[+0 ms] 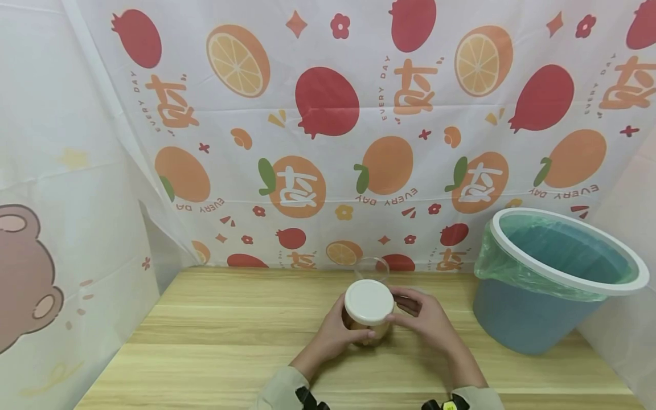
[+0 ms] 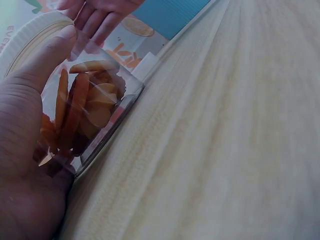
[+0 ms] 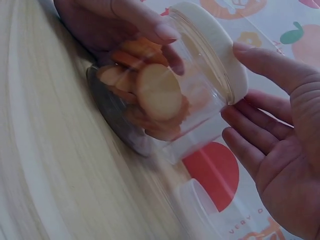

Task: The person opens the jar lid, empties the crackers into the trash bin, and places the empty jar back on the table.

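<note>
White round lid [image 1: 369,300], probably plastic, set on a clear, smooth-walled jar [image 1: 379,331] with brown contents. Head view: jar upright on the pale wood-grain table [image 1: 230,319], between the hands; left hand [image 1: 335,327] curled round the jar's body, right hand [image 1: 424,316] pinching the lid's rim between thumb and fingers. Outward of the right hand: blue bucket with white rim and green plastic liner [image 1: 523,319]. Left wrist view: left thumb laid along the upper wall, its tip near the lid; below the thumb, thin orange-brown slices [image 2: 95,105], loosely piled. Right wrist view: right thumb on the lid's edge, fingertips at the opposite edge; left fingers against the wall below; a low, translucent round rim [image 3: 196,202] stands apart beyond the jar. Handling, as judged: light to moderate, stiff, rather slippery; breakable if glass, which cannot be told; slices probably brittle. Best hold: body wrapped low by the left, lid taken by its rim.
</note>
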The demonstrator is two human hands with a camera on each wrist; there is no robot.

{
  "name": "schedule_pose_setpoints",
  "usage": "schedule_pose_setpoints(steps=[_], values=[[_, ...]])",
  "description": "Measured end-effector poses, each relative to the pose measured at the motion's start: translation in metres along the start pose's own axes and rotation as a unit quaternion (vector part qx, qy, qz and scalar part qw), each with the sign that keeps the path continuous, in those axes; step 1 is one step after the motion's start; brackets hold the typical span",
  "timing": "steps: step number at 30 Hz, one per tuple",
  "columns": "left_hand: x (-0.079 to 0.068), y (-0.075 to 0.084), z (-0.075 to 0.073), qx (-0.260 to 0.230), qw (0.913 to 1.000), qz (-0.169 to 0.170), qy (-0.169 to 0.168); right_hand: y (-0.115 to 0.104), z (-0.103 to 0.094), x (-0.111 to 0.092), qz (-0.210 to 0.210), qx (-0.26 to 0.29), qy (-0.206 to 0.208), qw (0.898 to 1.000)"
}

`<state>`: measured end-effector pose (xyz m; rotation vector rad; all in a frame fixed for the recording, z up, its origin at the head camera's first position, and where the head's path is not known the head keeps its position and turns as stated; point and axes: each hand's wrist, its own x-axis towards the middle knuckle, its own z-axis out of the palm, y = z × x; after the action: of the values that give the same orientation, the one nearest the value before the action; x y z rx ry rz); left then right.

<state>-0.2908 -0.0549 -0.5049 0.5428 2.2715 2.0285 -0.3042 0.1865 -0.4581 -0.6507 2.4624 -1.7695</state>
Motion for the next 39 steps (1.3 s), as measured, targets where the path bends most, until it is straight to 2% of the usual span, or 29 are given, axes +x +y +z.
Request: schedule_pose_setpoints(steps=[7, 14, 26, 33, 39], values=[[0.001, -0.001, 0.000, 0.003, 1.0000, -0.001, 0.004, 0.001, -0.002, 0.000, -0.005, 0.008, 0.004, 1.000], [0.002, -0.003, 0.000, 0.001, 1.0000, -0.001, 0.001, -0.001, 0.000, 0.000, 0.008, 0.018, 0.014, 1.000], [0.002, -0.003, 0.000, -0.003, 1.0000, 0.000, -0.002, -0.003, 0.011, 0.003, 0.000, 0.012, 0.035, 0.999], [0.002, -0.003, 0.001, -0.005, 1.0000, 0.004, -0.001, -0.004, 0.024, 0.005, -0.002, -0.017, 0.028, 0.999], [0.002, -0.003, 0.001, -0.013, 0.9999, 0.005, -0.002, -0.008, 0.037, 0.007, 0.021, -0.055, 0.048, 0.997]])
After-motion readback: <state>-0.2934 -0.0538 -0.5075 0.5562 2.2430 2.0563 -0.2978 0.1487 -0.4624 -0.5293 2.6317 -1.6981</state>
